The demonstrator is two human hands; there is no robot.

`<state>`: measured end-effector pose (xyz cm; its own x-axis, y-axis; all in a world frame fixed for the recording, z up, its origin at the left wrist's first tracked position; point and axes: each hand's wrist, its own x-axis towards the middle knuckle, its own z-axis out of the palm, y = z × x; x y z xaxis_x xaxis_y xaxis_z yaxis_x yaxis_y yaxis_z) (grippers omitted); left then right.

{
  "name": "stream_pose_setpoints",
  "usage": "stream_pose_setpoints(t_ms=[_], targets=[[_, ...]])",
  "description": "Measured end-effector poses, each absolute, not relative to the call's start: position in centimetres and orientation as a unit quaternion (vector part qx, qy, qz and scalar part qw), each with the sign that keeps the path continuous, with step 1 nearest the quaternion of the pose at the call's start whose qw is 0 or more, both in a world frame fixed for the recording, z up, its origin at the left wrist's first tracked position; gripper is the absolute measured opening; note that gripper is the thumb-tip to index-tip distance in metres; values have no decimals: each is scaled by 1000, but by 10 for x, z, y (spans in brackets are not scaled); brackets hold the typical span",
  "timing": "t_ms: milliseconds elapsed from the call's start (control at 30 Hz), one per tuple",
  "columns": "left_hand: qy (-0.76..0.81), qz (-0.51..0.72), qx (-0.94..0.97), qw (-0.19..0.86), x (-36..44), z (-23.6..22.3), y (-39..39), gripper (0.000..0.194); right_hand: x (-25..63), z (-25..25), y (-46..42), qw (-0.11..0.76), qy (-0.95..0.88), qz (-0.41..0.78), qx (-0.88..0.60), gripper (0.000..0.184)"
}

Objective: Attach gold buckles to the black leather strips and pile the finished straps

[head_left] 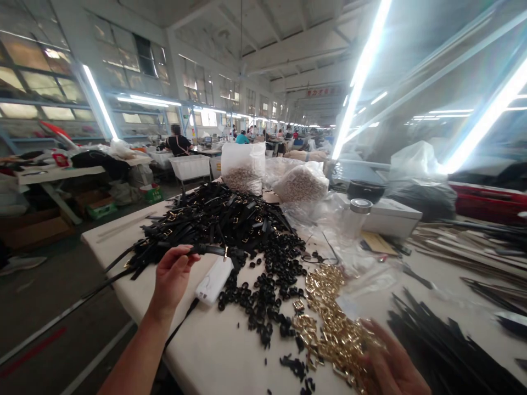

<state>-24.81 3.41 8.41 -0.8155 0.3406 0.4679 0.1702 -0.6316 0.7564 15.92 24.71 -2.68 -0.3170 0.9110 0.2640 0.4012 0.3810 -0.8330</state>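
Note:
My left hand [175, 274] is closed, its fingers and thumb pinching a thin black strap [212, 249]. A gold buckle [225, 253] sits on that strap, right of my fingers. At the lower right, my right hand [393, 356] is at the near end of a heap of gold buckles [329, 312]. Blur hides whether its fingers grip a buckle. Small black loops [263, 285] lie loose between my hands. Behind them rises a big pile of black buckled straps [222, 214]. Near my left hand a white power bank [214, 280] rests on the table [214, 351].
Bags of small beige pieces [302, 184] stand at the back, beside a clear jar [359, 216] and a white box [393, 216]. Eyeglasses [321, 255] lie behind the buckles. Black strips [448, 340] are spread at right. Several people sit at far tables.

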Motion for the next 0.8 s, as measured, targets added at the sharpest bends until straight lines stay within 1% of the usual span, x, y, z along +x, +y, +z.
stream_pose_setpoints(t_ms=[167,233,300,367,467,567,700,800], targets=[[410,854,301,108,-218,82,50,23,158,-28,246,394,-750,315,-427,50],[395,851,311,153,-201,76,60,21,156,-26,242,407,-756,311,-407,48],[384,836,327,215,-181,68,73,19,152,-22,236,420,-755,334,-377,47],[384,812,339,281,-158,59,89,18,147,-18,228,419,-749,383,-342,46],[383,775,354,356,-125,50,113,18,139,-14,217,393,-706,523,-271,49],[385,737,378,407,-100,45,135,18,133,-11,212,394,-618,642,-223,50],[418,673,423,441,-86,40,157,16,132,-8,211,409,-531,715,-200,54],[446,614,471,451,-85,32,167,15,135,-4,212,423,-499,727,-210,50]])
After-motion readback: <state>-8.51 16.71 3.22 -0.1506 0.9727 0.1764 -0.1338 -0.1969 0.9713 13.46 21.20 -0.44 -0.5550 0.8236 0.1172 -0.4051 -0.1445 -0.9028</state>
